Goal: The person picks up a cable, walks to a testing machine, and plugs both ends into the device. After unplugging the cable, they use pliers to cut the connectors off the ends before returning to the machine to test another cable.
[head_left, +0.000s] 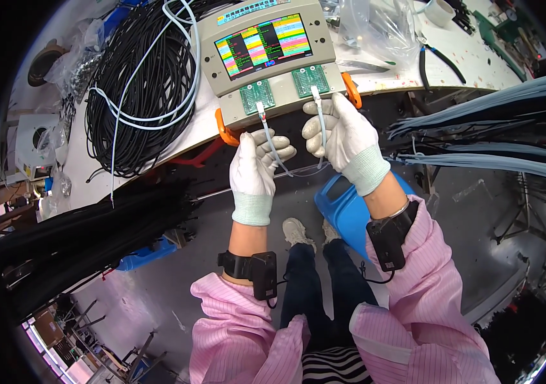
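A grey cable (321,125) with a white plug at each end bends in a loop below a beige tester (229,78) with a lit colour screen. Its ends sit on a left green circuit board (262,91) and a right green circuit board (305,75) at the tester's near edge. My gloved left hand (255,168) is below the left board, fingers loosely bent and apart, with the cable running across them. My gloved right hand (348,133) curls its fingers round the cable just under the right plug. Its palm side is partly hidden.
Orange clamps (227,128) flank the tester on the white table (87,187). Coiled black cable (129,96) and a loose pale cable lie left. Pliers (441,63) and clear plastic bags (378,29) lie right. Hanging cable bundles (497,153) reach in from the right. A blue container (343,214) stands below.
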Demonstrator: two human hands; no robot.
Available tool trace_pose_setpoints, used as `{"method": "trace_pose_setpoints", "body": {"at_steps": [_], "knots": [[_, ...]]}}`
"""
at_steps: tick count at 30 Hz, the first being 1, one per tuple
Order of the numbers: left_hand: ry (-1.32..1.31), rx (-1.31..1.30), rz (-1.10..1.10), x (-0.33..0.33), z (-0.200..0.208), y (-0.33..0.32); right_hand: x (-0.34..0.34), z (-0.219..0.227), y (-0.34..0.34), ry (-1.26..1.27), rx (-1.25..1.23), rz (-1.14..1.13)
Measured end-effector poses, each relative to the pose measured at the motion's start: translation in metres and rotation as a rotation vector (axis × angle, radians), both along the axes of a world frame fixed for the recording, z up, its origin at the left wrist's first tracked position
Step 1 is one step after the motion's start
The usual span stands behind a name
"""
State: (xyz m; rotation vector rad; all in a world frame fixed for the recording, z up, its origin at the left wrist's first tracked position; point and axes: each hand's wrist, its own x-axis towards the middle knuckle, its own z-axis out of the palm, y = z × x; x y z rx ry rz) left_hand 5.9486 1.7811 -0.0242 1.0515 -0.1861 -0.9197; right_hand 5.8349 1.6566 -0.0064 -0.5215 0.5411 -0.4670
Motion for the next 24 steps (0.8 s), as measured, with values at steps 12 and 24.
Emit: {"method": "trace_pose_setpoints", "body": {"at_steps": [12, 24], "knots": [[-0.037, 0.019, 0.007, 0.000, 0.004, -0.003, 0.003, 0.000, 0.000, 0.042, -0.035, -0.017], [-0.080, 0.009, 0.018, 0.002, 0.010, -0.006, 0.006, -0.003, 0.000, 0.056, -0.030, -0.031]]}}
